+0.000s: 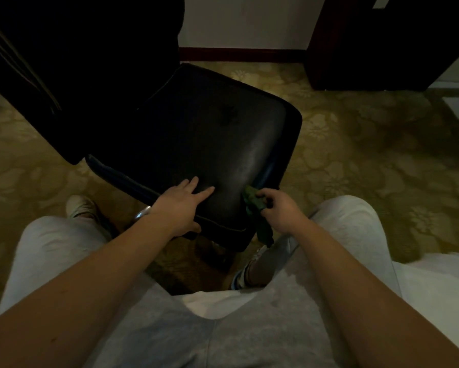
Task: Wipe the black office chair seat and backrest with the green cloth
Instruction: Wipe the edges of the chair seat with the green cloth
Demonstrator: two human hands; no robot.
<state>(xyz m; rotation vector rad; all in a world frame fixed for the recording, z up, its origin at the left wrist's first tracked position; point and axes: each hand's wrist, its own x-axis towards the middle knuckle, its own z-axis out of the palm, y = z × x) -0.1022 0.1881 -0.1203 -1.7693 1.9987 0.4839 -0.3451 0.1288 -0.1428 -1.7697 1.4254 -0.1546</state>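
Left hand (182, 201) lies flat on the seat's (209, 134) near edge — right hand (278, 208) grips the cloth (252, 200) at its corner; next, sweep inward.

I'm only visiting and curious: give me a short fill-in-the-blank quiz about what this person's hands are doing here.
1. The right hand grips a ____ cloth.
2. The left hand rests flat on the black padded ____.
3. The floor around it is covered with patterned ____.
Missing words: green; seat; carpet.
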